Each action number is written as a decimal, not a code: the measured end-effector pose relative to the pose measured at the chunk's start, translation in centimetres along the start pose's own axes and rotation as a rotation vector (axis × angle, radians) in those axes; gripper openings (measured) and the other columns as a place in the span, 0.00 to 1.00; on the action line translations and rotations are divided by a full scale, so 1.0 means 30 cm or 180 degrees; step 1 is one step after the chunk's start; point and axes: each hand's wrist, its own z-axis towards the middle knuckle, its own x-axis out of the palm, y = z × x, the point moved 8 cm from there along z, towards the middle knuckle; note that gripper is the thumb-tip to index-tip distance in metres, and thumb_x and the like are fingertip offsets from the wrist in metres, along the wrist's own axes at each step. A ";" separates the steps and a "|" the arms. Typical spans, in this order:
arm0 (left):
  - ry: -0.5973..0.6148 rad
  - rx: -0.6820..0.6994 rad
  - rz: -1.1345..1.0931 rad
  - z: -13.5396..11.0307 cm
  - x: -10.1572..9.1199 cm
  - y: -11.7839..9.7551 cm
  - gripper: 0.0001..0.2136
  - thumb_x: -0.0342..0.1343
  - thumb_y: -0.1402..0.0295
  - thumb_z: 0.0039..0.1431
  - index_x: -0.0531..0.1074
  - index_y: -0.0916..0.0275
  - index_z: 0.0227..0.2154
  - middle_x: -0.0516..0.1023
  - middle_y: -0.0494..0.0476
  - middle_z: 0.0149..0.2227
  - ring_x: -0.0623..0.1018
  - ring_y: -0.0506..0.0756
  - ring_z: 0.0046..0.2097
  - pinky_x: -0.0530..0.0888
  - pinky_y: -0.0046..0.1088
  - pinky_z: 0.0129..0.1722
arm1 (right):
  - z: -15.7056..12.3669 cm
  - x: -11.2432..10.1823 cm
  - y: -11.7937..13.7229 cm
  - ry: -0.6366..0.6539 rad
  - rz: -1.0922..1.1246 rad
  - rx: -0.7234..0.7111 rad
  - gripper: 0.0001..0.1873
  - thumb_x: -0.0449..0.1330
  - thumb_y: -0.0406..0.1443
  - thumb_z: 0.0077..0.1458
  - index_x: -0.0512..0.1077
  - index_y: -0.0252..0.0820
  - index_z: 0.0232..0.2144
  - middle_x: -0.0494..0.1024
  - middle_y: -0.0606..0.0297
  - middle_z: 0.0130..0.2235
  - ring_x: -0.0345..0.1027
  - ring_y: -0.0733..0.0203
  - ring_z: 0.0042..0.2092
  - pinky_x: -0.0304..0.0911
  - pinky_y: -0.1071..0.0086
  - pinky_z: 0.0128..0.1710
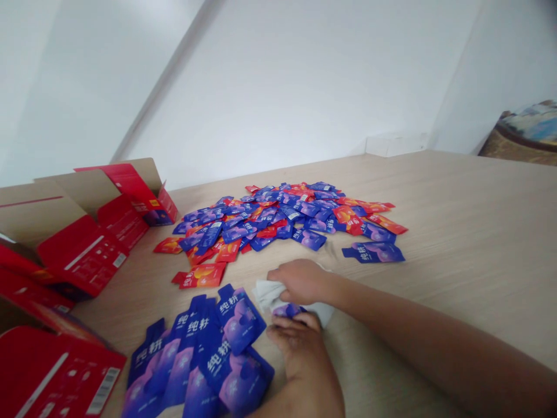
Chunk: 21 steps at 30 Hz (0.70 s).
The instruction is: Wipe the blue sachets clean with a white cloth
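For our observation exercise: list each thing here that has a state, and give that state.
Right hand: closed on white cloth.
Left hand: gripping purple sachet.
Red cartons: flaps open.
Far sachets: loose heap.
Near purple sachets: fanned, overlapping.

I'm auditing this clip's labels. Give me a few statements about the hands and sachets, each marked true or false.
1. The right hand holds a white cloth against a purple sachet. True.
2. The left hand is empty. False: it grips that same sachet.
3. A mixed pile of blue and red sachets lies beyond the hands. True.
4. The sachets nearest the camera are all red. False: the near stack is blue-purple.
5. Red cartons lie open on the left. True.
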 end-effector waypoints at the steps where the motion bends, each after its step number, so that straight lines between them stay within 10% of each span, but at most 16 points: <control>1: 0.0035 -0.0059 0.0008 0.000 0.002 -0.004 0.19 0.39 0.85 0.54 0.72 0.69 0.40 0.75 0.77 0.43 0.77 0.64 0.41 0.69 0.46 0.42 | 0.000 -0.007 -0.015 -0.0037 -0.0025 0.0125 0.20 0.55 0.42 0.49 0.66 0.46 0.45 0.75 0.59 0.39 0.69 0.53 0.40 0.60 0.66 0.33; 13: -0.0195 -0.0049 -0.0061 0.001 0.009 -0.001 0.17 0.41 0.84 0.53 0.73 0.70 0.39 0.78 0.72 0.38 0.78 0.63 0.38 0.71 0.45 0.39 | -0.029 -0.068 0.095 0.0033 0.0119 -0.0593 0.16 0.54 0.43 0.49 0.68 0.47 0.41 0.76 0.62 0.36 0.70 0.55 0.37 0.57 0.68 0.30; 21: -0.0234 -0.0169 0.0319 -0.006 0.005 -0.006 0.16 0.41 0.84 0.53 0.72 0.68 0.38 0.77 0.74 0.41 0.78 0.63 0.39 0.69 0.47 0.41 | 0.010 0.000 -0.031 -0.0034 0.0042 0.0065 0.20 0.55 0.43 0.48 0.66 0.45 0.44 0.76 0.59 0.39 0.69 0.53 0.39 0.58 0.67 0.30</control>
